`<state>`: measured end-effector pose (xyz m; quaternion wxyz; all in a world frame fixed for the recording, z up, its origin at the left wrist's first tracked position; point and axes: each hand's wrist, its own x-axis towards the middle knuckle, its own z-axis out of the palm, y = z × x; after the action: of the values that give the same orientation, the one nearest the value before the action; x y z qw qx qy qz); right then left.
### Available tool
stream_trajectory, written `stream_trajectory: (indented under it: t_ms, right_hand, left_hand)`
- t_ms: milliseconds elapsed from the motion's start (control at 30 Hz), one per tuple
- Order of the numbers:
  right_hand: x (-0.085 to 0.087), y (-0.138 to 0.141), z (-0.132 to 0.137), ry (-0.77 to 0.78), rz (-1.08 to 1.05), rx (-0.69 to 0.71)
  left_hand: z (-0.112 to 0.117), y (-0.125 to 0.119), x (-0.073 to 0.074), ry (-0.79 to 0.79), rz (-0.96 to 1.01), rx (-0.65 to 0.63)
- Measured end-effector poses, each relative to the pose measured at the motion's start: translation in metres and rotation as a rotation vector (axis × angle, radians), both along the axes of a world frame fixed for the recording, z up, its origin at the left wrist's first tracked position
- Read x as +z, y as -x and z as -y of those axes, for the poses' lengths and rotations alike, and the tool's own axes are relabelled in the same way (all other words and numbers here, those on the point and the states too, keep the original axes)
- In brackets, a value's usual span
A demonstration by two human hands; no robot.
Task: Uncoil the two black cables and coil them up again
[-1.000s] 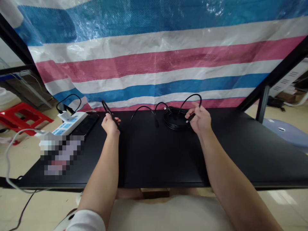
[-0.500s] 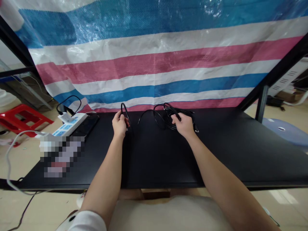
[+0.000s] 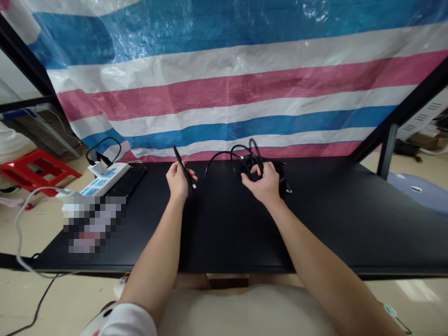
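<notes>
My left hand (image 3: 178,183) is closed around a short length of black cable (image 3: 179,158) whose pale plug tip (image 3: 194,186) points down towards me. My right hand (image 3: 265,185) grips part of a coiled black cable (image 3: 283,173) on the table, its thumb reaching out to the left. Loose loops (image 3: 257,148) of that coil rise above the right fingers, and a single strand (image 3: 217,154) arcs leftwards from it. Another small plug (image 3: 289,190) lies at the coil's right edge. Whether both hands hold the same cable cannot be made out.
The black table (image 3: 224,233) stands before a striped plastic sheet (image 3: 224,93). On its left are a white power strip (image 3: 105,181) with chargers, a dark phone (image 3: 131,181) and a blurred-out patch. A red stool (image 3: 42,168) stands beyond, and metal posts (image 3: 388,151) frame the right.
The cable end in my left hand has turned, so its plug now shows. My right fingers have loosened and spread somewhat over the coil, and its loops stand higher.
</notes>
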<state>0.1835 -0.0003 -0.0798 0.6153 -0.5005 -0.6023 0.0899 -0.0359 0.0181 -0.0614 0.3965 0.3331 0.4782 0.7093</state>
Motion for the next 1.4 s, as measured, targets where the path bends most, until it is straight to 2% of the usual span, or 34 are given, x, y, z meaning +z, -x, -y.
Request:
stream_trajectory:
  t_ms: [67,167,267,333,467,600,733,800,867,967,1067,1167,1233,1300,1333,1400]
  right_hand:
    - [0.0,0.0,0.0,0.051,-0.048,0.029]
    - [-0.002,-0.001,-0.006,0.116,-0.254,0.096]
    - [-0.005,0.004,-0.014,0.144,-0.493,0.138]
    - [-0.007,0.008,-0.016,0.122,-0.564,0.139]
    - [-0.007,0.015,-0.009,0.039,-0.398,0.162]
    - [-0.006,0.023,0.005,-0.007,-0.154,0.135]
    - [-0.005,0.027,0.008,0.012,-0.203,0.105]
    - [-0.005,0.026,0.004,0.055,-0.315,0.077]
    - [-0.004,0.023,0.0,0.085,-0.456,0.099]
    - [-0.003,0.022,-0.004,0.122,-0.662,0.285]
    - [-0.003,0.026,-0.004,0.177,-0.762,0.487]
    - [-0.006,0.03,-0.004,0.224,-0.749,0.577]
    - [-0.009,0.031,-0.005,0.276,-0.691,0.575]
    - [-0.013,0.032,-0.006,0.338,-0.598,0.552]
    - [-0.016,0.032,-0.006,0.367,-0.538,0.534]
    - [-0.019,0.032,-0.006,0.414,-0.395,0.474]
  left_hand:
    - [0.001,-0.002,0.0,0.035,-0.022,-0.035]
    - [0.001,-0.004,-0.001,0.119,-0.108,-0.082]
    - [0.002,-0.008,-0.004,0.173,-0.281,-0.087]
    - [0.004,-0.014,-0.005,0.199,-0.453,-0.054]
    - [0.011,-0.027,-0.007,0.24,-0.746,0.031]
    - [0.015,-0.036,-0.009,0.196,-0.815,0.035]
    - [0.013,-0.039,-0.013,0.147,-0.727,-0.022]
    - [0.012,-0.041,-0.016,0.155,-0.597,-0.127]
    - [0.012,-0.044,-0.019,0.199,-0.436,-0.299]
    - [0.015,-0.051,-0.023,0.296,-0.255,-0.57]
    - [0.017,-0.056,-0.026,0.365,-0.16,-0.692]
    - [0.014,-0.056,-0.027,0.363,-0.147,-0.617]
    - [0.01,-0.054,-0.026,0.314,-0.146,-0.472]
    - [0.007,-0.051,-0.024,0.271,-0.053,-0.345]
    - [0.006,-0.05,-0.021,0.265,0.026,-0.322]
    - [0.005,-0.045,-0.017,0.288,0.179,-0.355]
